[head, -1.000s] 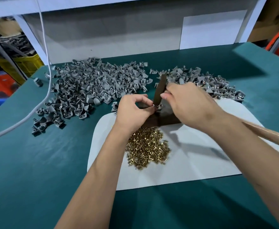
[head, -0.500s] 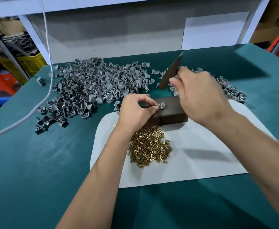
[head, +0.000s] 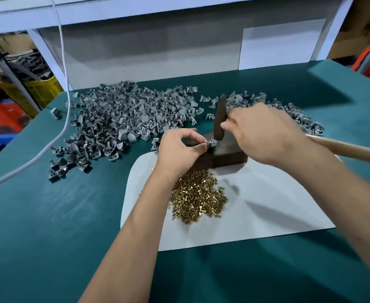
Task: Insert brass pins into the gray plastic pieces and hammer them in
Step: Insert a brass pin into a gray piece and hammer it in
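Hammer head (head: 220, 119) is brought back down from its raised position onto the gray piece (head: 210, 142), which is pinched by left hand (head: 179, 149) on top of the dark block (head: 225, 156). Handle is gripped by right hand (head: 265, 134). Strikes are best kept short, square, clear of fingertips.
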